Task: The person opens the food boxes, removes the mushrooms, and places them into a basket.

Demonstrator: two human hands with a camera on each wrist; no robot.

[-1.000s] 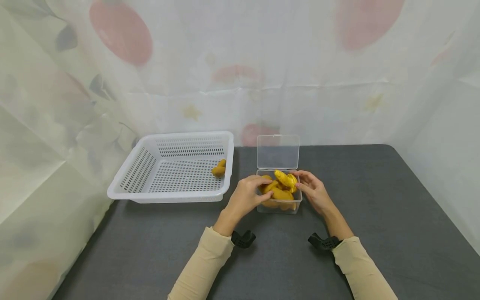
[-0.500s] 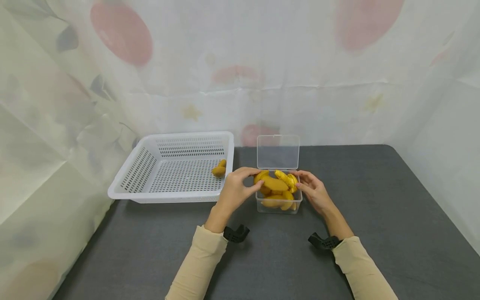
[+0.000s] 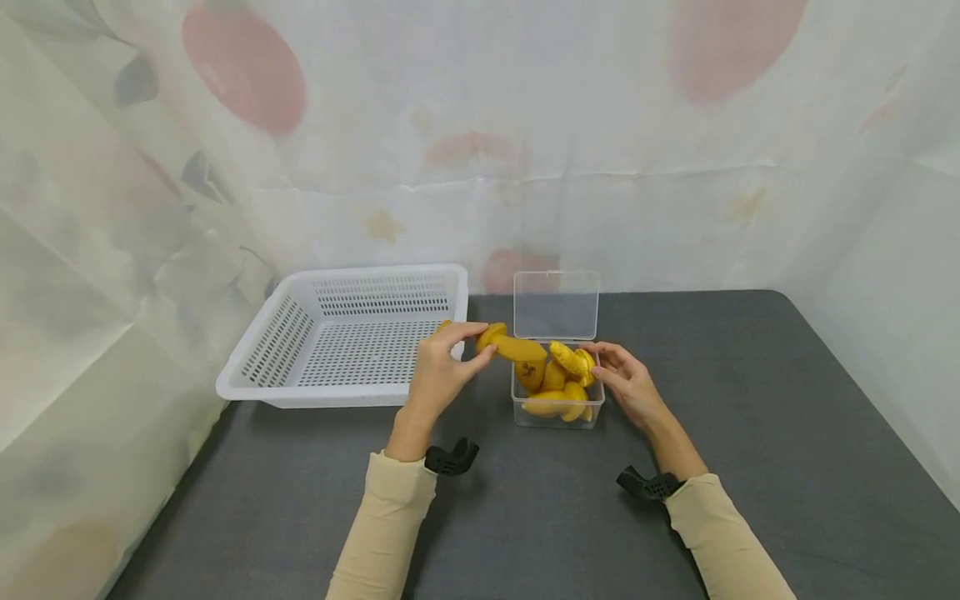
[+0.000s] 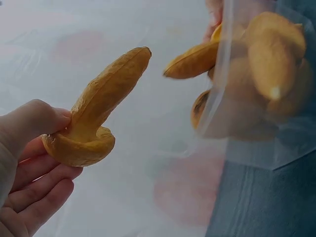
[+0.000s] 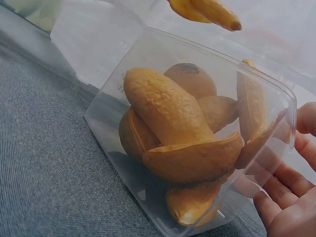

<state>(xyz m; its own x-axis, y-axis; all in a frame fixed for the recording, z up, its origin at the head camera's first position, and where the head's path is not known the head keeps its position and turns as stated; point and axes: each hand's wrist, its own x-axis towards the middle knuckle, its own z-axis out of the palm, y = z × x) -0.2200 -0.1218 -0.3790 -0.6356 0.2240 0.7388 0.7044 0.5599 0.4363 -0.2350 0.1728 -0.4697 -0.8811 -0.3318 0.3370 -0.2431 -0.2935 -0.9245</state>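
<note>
My left hand (image 3: 433,375) pinches a yellow mushroom (image 4: 111,96) by its cap, between thumb and fingers. Its stem (image 3: 521,349) points right, overlapping the left rim of the clear plastic box in the head view. Several more yellow mushrooms (image 5: 192,158) lie piled in that box (image 3: 558,417), one of them (image 3: 570,358) sticking up by the right wall. My right hand (image 3: 626,383) holds the box at its right side, fingers and thumb at the wall and rim.
The box's clear lid (image 3: 556,305) stands raised at the back. A white perforated basket (image 3: 330,395) sits to the left; a bit of yellow mushroom (image 3: 445,323) shows in it behind my left hand. A printed curtain (image 3: 645,225) hangs behind the dark table (image 3: 720,400).
My left hand has lifted a mushroom from the pile in the box and moved it left toward the basket. The right hand has stayed at the box.
</note>
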